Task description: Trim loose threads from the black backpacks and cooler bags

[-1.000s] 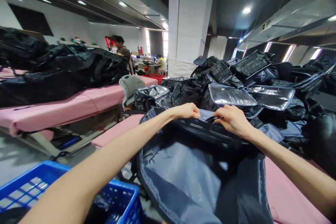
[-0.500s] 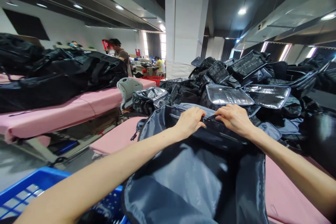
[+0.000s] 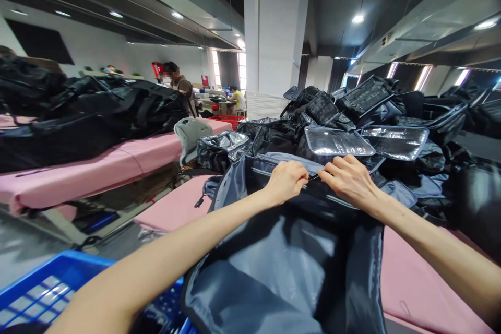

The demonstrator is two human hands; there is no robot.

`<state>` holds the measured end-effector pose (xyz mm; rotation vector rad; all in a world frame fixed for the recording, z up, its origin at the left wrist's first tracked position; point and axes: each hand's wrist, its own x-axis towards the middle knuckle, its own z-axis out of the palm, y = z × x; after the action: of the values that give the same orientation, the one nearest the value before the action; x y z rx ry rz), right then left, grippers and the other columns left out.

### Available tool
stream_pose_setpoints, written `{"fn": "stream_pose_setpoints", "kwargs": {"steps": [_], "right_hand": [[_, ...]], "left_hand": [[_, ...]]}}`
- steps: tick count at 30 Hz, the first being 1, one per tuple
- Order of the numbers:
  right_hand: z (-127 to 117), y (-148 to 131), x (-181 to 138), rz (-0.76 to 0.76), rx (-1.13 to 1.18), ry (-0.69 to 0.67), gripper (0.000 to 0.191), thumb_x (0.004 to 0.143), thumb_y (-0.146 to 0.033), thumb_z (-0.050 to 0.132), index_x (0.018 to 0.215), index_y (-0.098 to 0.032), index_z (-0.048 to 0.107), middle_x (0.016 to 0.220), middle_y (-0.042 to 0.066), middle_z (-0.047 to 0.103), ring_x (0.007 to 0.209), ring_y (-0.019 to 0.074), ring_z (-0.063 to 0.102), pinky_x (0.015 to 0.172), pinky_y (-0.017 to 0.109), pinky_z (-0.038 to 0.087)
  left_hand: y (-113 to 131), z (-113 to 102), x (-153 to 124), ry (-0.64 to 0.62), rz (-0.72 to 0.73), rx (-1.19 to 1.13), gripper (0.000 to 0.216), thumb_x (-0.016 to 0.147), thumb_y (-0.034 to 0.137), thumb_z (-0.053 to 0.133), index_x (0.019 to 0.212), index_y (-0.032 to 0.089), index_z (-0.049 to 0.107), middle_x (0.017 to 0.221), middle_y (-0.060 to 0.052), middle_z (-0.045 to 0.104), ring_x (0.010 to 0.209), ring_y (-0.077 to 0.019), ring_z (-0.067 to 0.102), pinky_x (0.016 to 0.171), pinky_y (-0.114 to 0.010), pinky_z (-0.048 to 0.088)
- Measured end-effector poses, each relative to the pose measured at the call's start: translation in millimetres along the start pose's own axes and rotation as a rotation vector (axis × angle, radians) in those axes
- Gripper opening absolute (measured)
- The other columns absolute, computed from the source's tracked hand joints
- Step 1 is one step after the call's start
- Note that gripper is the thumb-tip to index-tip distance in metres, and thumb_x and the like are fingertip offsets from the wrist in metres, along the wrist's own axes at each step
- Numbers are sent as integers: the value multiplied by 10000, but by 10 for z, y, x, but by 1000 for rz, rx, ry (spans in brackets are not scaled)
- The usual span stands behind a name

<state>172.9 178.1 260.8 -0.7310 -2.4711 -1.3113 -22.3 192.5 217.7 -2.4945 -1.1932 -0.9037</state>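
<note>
An open bag (image 3: 274, 271) with a grey-blue lining and dark edging lies in front of me, its inside facing up. At its far side, my left hand (image 3: 287, 180) is closed on the dark upper edge, fingers curled and thumb pressed in. Right beside it, my right hand (image 3: 348, 180) pinches the same edge, the fingertips of both hands nearly meeting. What exactly sits between the fingertips is too small to make out. A zip line (image 3: 262, 171) runs along the lining left of my hands.
Beyond the bag rises a heap of black bags with silver-lined lids (image 3: 338, 141). A blue plastic basket (image 3: 58, 282) stands at lower left. Pink-covered tables (image 3: 117, 167) hold more black bags (image 3: 90, 120). A grey chair back (image 3: 190, 135) and a white pillar (image 3: 276, 36) stand behind. Two people work farther off.
My fingers have curled tighter at the bag's edge, and my right hand has shifted slightly left toward the other. The bag's right side has drawn inward a little.
</note>
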Motion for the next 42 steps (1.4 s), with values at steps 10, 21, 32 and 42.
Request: {"fn": "stream_pose_setpoints", "kwargs": {"steps": [10, 21, 32, 42], "right_hand": [[-55, 45, -95, 234, 180, -113, 175, 875, -276, 485, 817, -201, 632, 717, 19, 625, 692, 158, 505, 605, 286, 271], [-23, -266, -98, 35, 243, -169, 208, 840, -136, 471, 972, -227, 604, 810, 16, 608, 577, 106, 522, 502, 250, 259], [43, -315, -214, -58, 164, 90, 225, 892, -124, 395, 867, -179, 612, 719, 2, 560, 534, 95, 458, 519, 256, 292], [11, -294, -200, 77, 439, -79, 293, 802, -54, 431, 939, -202, 644, 825, 28, 624, 630, 101, 548, 519, 221, 322]], "left_hand": [[-76, -102, 86, -34, 59, -308, 67, 748, 146, 607, 687, 174, 609, 779, -1, 618, 782, -143, 545, 748, -267, 402], [-410, -182, -318, 273, 639, 227, 142, 873, 136, 448, 889, 169, 585, 790, -16, 637, 754, -134, 526, 660, -259, 402], [-170, -171, -174, 115, 445, 248, 187, 885, 182, 435, 825, 185, 612, 768, -8, 610, 697, -126, 509, 576, -230, 379], [-109, -189, -126, -27, 541, 481, 210, 865, 98, 362, 712, 140, 499, 670, -47, 533, 615, -163, 492, 463, -264, 310]]}}
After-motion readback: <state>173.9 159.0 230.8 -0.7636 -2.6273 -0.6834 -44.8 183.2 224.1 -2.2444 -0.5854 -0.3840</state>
